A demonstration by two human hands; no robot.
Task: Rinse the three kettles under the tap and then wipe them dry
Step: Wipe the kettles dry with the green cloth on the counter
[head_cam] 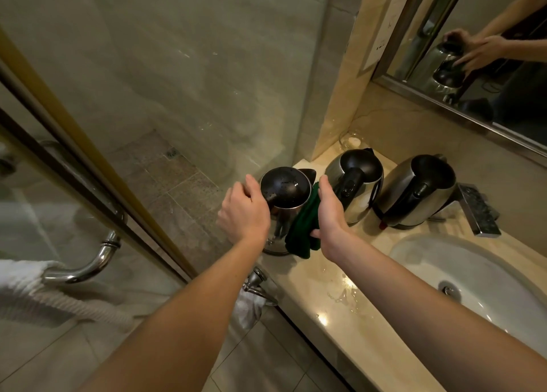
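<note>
Wiping should run in firm downward strokes, lid droplets included: the left hand [244,211] curls its fingers round the black-lidded steel kettle [284,189] at the left end of the worktop [313,276], steadying it, while fingers of the right hand [328,214] pinch a dark green cloth [299,229] against its side.

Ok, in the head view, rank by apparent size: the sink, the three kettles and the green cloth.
1. The sink, largest, though nearest the camera.
2. The left kettle, middle kettle and right kettle look alike, so unranked.
3. The green cloth, smallest, partly covered by the right hand.
</note>
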